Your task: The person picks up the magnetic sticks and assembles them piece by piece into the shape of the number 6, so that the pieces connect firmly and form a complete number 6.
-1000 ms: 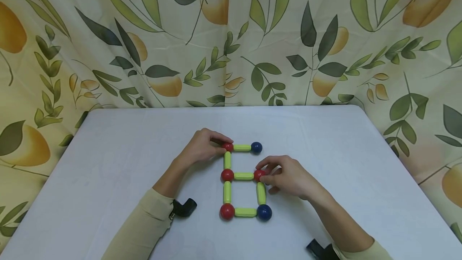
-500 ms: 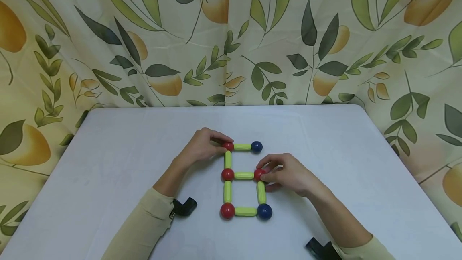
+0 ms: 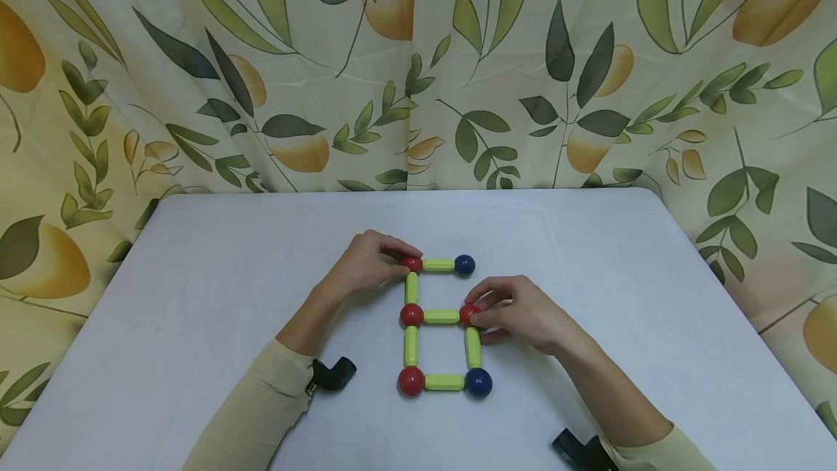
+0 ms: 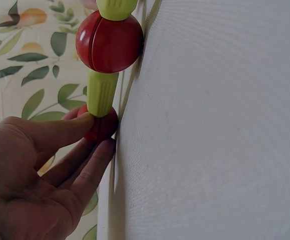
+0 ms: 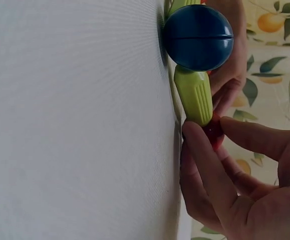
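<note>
A figure of yellow-green sticks and red and blue balls lies on the white table, its lower part a closed square. My left hand (image 3: 370, 264) pinches the far-left red ball (image 3: 413, 264) between thumb and fingers. From that ball one stick (image 3: 438, 265) runs right to a blue ball (image 3: 465, 264). On the square's upper right corner, my right hand (image 3: 521, 311) pinches another red ball (image 3: 468, 314), which the fingers partly cover. Below it a stick (image 5: 194, 95) joins a blue ball (image 5: 198, 38) in the right wrist view. Red balls (image 3: 412, 315) mark the square's left corners.
The white table (image 3: 248, 238) reaches back to a curtain (image 3: 484, 78) printed with leaves and fruit. Black wrist cameras sit on both forearms, the left one (image 3: 333, 374) near the figure and the right one (image 3: 578, 449) at the front edge of view.
Hardly anything differs. The right hand's fingers have shifted very slightly around the red ball; the left hand and the figure stay in place.
</note>
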A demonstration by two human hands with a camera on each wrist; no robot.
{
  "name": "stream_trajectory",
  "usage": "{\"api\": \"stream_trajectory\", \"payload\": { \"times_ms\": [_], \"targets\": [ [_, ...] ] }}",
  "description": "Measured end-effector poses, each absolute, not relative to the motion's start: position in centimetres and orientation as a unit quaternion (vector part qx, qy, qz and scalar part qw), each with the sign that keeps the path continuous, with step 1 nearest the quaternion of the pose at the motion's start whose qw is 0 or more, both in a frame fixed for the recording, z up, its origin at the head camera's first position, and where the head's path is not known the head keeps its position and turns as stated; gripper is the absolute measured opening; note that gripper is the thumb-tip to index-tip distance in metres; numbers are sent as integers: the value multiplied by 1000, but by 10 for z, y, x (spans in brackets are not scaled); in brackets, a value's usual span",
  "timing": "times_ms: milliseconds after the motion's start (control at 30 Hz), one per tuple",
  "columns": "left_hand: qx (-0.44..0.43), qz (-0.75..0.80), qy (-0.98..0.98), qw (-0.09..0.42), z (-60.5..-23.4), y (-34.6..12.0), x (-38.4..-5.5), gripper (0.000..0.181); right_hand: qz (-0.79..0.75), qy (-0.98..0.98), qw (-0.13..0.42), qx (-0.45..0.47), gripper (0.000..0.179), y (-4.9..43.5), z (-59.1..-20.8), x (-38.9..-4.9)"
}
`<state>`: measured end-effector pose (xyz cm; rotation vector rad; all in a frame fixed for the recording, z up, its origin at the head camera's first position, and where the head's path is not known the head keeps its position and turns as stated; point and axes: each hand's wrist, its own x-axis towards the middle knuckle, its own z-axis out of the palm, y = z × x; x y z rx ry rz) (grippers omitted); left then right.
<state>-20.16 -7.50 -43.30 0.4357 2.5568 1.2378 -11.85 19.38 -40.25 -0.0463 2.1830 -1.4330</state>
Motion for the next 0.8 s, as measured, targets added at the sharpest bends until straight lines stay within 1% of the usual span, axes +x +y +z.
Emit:
{"api": "stream_trajectory", "payload": {
  "times_ms": [300, 800],
  "targets": [
    [144, 429, 881, 138, -431, -75, -200, 28, -542, 797, 266, -4, 30, 195, -401, -120],
    [157, 429, 880, 135, -431, -76, -202, 27, -556, 785, 275, 0, 30, 194, -401, -120]
  ]
}}
